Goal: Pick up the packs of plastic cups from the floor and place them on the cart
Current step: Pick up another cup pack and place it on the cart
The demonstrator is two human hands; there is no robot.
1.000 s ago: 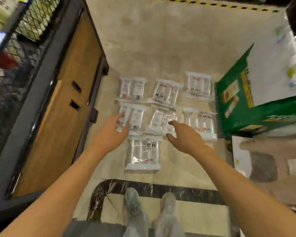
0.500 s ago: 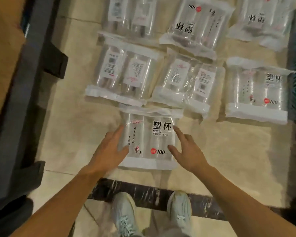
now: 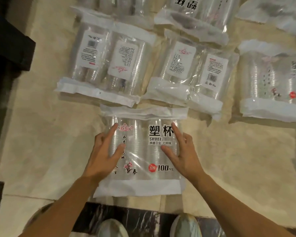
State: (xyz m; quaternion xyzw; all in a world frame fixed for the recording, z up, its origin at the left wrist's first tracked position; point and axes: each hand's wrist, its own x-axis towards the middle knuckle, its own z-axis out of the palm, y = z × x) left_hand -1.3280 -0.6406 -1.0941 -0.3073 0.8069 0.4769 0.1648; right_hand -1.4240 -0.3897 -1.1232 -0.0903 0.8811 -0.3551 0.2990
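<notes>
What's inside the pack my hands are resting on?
Stacks of clear cups show through the wrapper of the pack. The left hand, the right hand and the printed lettering cover parts of them.

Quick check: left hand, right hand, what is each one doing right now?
Left hand: open, fingers spread on the nearest pack of cups, not gripping it.
Right hand: open, fingers resting on the same pack.

Warm, dim indoor light, yellow cast on the floor tiles [image 3: 46,137]; soft glare on cup packs [image 3: 140,151]; left edge falls near black; wide-angle bending at borders, top and right corners smeared, centre print sharp
</notes>
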